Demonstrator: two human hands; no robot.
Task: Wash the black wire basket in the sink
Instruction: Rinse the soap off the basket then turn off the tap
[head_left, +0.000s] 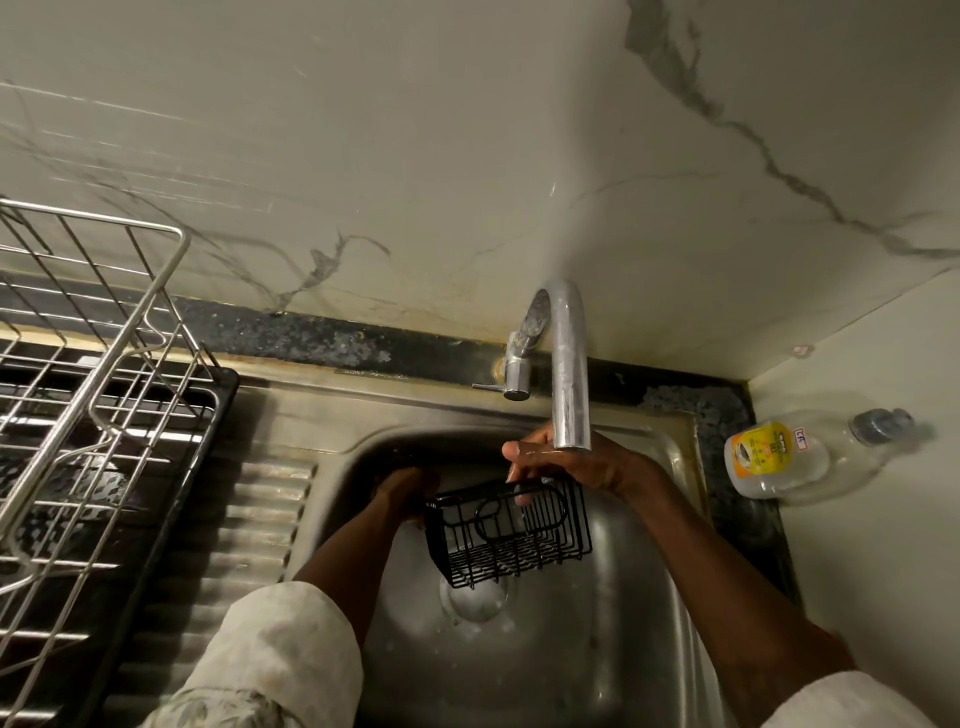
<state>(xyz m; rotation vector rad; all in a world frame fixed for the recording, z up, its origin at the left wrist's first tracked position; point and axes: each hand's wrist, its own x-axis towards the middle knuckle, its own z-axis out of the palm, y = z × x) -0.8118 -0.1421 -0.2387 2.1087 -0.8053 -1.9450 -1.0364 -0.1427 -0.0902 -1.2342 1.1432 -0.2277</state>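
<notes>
While the left hand (402, 491) closes round the left end of the black wire basket (506, 530), the right hand (569, 462) takes hold of its far upper rim, with the fingers (521, 496) curled down over the wire and the skin wet and shiny. Between the two hands the basket hangs tilted above the bowl of the steel sink (639, 597), its open top turned toward the person, and its lower edge sits over the round drain (475, 603). Just above the right hand is the mouth of the curved chrome faucet (569, 364), which rises from the back ledge. Pale sleeves (291, 654) cover both forearms near the bottom edge.

Left of the bowl runs the ridged drainboard (249, 525), and past it a steel dish rack (88, 374) stands in a black tray (221, 410). On the right counter a clear bottle (810, 457) with a yellow label lies on its side against the marbled wall (415, 156).
</notes>
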